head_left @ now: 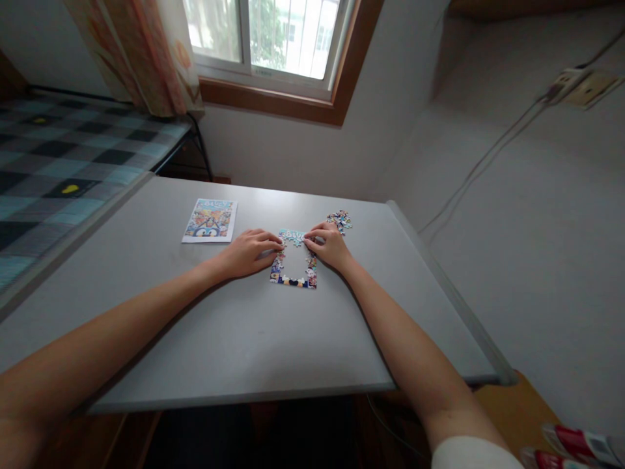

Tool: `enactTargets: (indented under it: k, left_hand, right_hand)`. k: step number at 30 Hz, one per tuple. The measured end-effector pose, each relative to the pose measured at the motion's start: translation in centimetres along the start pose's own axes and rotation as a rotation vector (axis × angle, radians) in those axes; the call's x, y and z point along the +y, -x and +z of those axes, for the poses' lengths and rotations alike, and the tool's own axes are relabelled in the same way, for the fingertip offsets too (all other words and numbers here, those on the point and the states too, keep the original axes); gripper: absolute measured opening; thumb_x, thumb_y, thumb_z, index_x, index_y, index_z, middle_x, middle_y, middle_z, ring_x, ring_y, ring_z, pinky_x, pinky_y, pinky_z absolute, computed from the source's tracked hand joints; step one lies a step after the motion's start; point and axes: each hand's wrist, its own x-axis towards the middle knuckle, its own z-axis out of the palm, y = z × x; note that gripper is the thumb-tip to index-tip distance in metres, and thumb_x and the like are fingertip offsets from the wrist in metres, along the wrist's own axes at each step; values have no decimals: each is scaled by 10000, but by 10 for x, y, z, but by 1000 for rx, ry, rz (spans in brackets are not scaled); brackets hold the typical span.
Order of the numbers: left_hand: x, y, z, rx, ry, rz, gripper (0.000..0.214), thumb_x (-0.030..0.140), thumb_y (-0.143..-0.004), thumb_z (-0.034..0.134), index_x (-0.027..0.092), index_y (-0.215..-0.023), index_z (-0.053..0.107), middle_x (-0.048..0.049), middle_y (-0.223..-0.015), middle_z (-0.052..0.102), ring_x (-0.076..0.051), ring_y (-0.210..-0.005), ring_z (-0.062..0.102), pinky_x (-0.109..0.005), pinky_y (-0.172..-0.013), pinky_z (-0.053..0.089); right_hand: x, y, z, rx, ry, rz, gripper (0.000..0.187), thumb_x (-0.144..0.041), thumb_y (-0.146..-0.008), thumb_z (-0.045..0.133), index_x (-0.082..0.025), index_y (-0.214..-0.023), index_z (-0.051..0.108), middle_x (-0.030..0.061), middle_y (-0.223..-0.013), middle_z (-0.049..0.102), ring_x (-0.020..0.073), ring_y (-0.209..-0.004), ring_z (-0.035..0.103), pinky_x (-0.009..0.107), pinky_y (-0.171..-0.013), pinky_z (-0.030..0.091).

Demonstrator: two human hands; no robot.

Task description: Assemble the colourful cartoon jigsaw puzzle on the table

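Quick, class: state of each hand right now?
Left hand: at the puzzle, left side; open or closed cannot be told.
Right hand: at its upper right; also unclear.

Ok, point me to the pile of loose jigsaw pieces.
In the head view, the pile of loose jigsaw pieces lies on the table, right of centre, just beyond the right hand and upper right of the partly assembled jigsaw.

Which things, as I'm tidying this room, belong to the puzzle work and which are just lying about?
Belongs to the job:
partly joined puzzle, left hand and right hand at it
loose pieces
picture sheet, probably the reference

Just lying about:
checked bedding
red items, lower right, partly cut off
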Motion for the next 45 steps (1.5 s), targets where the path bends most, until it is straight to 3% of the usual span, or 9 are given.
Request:
enactTargets:
  k: [8,17,28,38,45]
  left_hand:
    - [-1,0,0,-13,11,-8,262,331,-956,521,241,-1078,736,-60,-1152,719,-221,-1033,661,-423,-960,483]
    - [-1,0,0,-22,3,-8,257,327,-967,524,234,-1095,726,-61,-1166,712,-226,-1063,652,-424,-965,474]
    - [-1,0,-1,-27,6,-11,261,337,-966,514,242,-1086,725,-59,-1171,714,-215,-1042,657,-413,-962,474]
    - [1,0,-1,-13,29,-15,254,339,-962,525,248,-1080,731,-62,-1156,716,-222,-1046,655,-425,-962,476]
    - [1,0,-2,-21,18,-14,254,331,-963,522,241,-1078,730,-66,-1156,715,-225,-1039,659,-431,-959,479]
  right_hand:
    - [5,-1,-3,91,-45,74,226,-135,-781,582,-220,-848,780,55,-873,667,222,-913,594,411,-946,448]
    - [0,0,-5,46,-20,46,121,-257,-809,665,-218,-817,779,61,-860,674,223,-892,600,405,-925,440]
    - [4,-1,-3,117,-12,93,247,-107,-782,548,-215,-822,767,57,-843,648,228,-889,578,403,-908,447]
    - [1,0,-3,91,-28,48,239,-119,-764,557,-223,-792,771,50,-822,653,223,-880,589,405,-911,449]
    - [-4,0,-5,39,-68,-39,375,-14,-743,464,-225,-770,772,46,-866,733,206,-881,633,381,-902,471]
